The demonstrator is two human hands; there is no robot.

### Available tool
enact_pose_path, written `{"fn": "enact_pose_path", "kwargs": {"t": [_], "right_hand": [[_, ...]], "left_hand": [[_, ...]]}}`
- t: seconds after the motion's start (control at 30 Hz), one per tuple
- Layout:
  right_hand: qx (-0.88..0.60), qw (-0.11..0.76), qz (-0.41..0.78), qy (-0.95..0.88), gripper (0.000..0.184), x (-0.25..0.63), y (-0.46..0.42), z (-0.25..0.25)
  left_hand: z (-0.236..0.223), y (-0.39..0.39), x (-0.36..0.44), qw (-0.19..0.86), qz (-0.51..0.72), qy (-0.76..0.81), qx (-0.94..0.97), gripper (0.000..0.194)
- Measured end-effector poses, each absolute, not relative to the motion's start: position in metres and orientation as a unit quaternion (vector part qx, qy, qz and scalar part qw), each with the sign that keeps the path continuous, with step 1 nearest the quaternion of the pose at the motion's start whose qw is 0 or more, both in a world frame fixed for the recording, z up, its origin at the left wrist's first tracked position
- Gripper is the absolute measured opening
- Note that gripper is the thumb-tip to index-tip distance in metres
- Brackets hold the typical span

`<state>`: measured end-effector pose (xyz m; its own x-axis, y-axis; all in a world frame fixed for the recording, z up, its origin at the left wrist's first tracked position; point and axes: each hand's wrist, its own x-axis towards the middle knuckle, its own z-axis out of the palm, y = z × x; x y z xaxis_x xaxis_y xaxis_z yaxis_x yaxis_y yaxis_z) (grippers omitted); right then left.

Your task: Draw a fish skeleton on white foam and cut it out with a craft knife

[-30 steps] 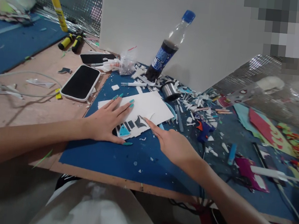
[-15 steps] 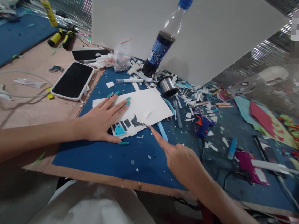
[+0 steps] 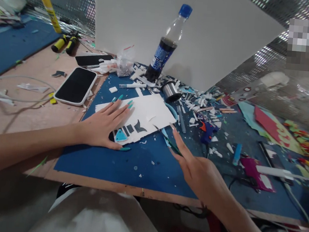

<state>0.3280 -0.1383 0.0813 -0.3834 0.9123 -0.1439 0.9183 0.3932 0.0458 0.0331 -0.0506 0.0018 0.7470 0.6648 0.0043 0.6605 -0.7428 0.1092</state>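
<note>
Well apart, the two hands work from opposite sides of the card (image 3: 157,107): the left hand (image 3: 102,126) presses flat on its left end, fingers spread, while the right hand (image 3: 198,174) grips a slim pointed tool (image 3: 172,145) whose tip is close to the lower right edge. The card lies on the blue mat (image 3: 98,165), thin, pale and smooth, with a ragged lower edge. A glossy blue triangle (image 3: 121,135) and a dark tail shape (image 3: 139,127) sit along that edge; if the tip skids on the smooth face, it could scratch the card or nudge these shapes. Weak pressure from the left palm could let the card swivel. Above the card, the bottle (image 3: 161,58) stands among brittle-looking scraps (image 3: 196,101); a knock from the card could tip it. The shiny spool (image 3: 171,91), just beyond the card, might roll if bumped.
</note>
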Motion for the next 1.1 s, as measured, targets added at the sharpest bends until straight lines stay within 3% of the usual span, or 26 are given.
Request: {"fn": "enact_pose_path", "kwargs": {"t": [0.17,0.3,0.63,1.1], "right_hand": [[0.479,0.07,-0.104,0.869,0.053,0.327,-0.092,0.091],[0.418,0.056,-0.047,0.905,0.038,0.323,-0.054,0.091],[0.337,0.19,0.013,0.922,0.034,0.293,-0.005,0.088],[0.286,0.208,0.068,0.933,0.028,0.286,0.003,0.085]], "left_hand": [[0.003,-0.042,0.024,0.051,0.015,0.307,0.95,0.119],[0.006,-0.026,0.016,0.07,0.004,0.271,0.96,0.118],[0.009,-0.018,0.014,0.088,0.0,0.259,0.962,0.118],[0.007,-0.017,0.013,0.107,0.021,0.258,0.96,0.115]]}}
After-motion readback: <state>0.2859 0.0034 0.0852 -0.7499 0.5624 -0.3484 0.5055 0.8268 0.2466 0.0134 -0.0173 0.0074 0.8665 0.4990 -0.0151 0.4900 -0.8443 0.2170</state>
